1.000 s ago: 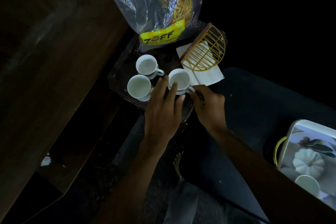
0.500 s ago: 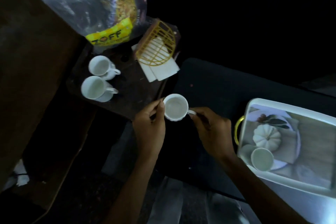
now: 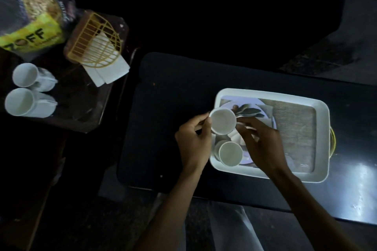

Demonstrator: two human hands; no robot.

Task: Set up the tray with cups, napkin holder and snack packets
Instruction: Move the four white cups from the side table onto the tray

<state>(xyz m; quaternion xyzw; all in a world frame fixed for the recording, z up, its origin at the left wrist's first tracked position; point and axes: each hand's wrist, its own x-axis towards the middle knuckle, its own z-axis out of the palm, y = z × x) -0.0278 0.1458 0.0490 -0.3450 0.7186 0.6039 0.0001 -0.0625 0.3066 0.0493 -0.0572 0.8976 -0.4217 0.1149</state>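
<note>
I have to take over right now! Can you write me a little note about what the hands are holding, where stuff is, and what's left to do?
Left hand and right hand both hold one white cup over the tray's left end.
Done: one cup in the tray.
Left: set this cup down, then bring two cups, the napkin holder and the snack packet from the side table.

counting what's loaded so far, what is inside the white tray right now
One white cup stands in the white tray, near its left end. A second cup, held by both hands, is over that end. The tray's printed floor shows; the right hand covers part of it.
</note>
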